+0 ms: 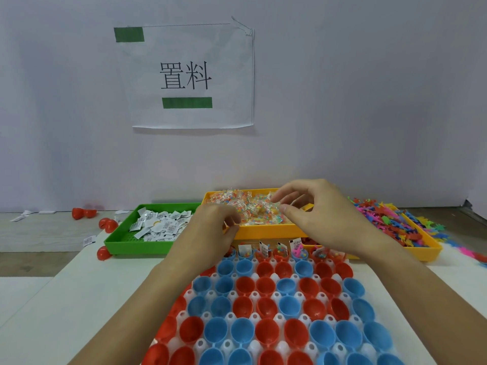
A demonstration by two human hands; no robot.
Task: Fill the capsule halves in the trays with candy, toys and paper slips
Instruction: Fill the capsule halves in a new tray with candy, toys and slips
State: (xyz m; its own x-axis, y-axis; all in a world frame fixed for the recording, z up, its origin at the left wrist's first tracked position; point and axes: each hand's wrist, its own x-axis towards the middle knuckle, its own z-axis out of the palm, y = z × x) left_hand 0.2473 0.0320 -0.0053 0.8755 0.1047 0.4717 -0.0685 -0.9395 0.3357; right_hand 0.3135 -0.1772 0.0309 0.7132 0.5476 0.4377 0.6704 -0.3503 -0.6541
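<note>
Red and blue capsule halves point(266, 306) fill a white tray point(253, 346) on the desk point(87, 299). Behind it, over the yellow candy tray point(266, 230), the left hand point(210, 227) curls on candy packets point(250, 209); the right hand point(316, 212) pinches at the pile. A wall sign point(187, 75) reads "置料".

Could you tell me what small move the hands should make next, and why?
Probably pinch a candy packet from the orange tray and drop it into an empty capsule half in the second row. Both the left hand and the right hand are at the candy, and only the far row looks filled.
</note>
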